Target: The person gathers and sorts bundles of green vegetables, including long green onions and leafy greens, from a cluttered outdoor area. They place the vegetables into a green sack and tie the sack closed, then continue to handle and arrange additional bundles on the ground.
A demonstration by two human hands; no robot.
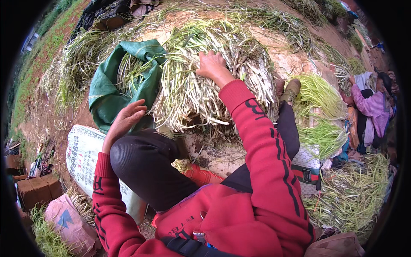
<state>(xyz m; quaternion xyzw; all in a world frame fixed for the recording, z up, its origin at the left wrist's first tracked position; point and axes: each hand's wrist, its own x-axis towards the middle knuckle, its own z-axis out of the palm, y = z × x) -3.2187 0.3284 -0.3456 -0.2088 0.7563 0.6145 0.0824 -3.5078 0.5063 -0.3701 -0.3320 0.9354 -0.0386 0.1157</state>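
Observation:
A large heap of long leafy stalks (196,86), white at the base and green toward the tips, lies in front of me; they resemble scallions or garlic greens. My right hand (213,64) rests on top of the heap with bent fingers; whether it grips any stalks is hidden. Left of the heap, a green woven sack (104,86) is folded into a loose ring around more stalks. Beside the sack's lower edge and above my knee, my left hand (126,117) holds nothing, its fingers extended and thumb apart.
A printed white sack (80,154) lies left of my knee. Bright green bundles (321,96) and a patterned bag (305,170) are at right, near trimmed leaves (350,192). A person (369,102) sits beyond them. Bricks (40,189) stand at lower left.

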